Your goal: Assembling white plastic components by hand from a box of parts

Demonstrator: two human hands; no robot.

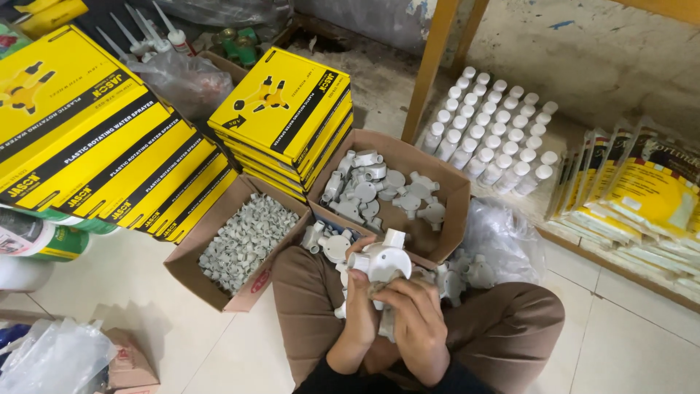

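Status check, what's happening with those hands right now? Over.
Left hand and right hand both gripping white round fitting over lap. Box of fittings just ahead. Nothing blocking.

- stacks of flat yellow boxes (281, 109), more of them on the left (95, 146)
- open carton of small grey clips (244, 244)
- white-capped bottles (496, 135) in rows on the floor
- yellow packets (642, 193) lined up at right

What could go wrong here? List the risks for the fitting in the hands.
1. The white round conduit fitting is held up over the lap by the left hand and right hand; it might slip and drop.
2. Loose fittings on the knees could roll onto the tiled floor.
3. The cardboard box leans against the leg; shifting may tip it.
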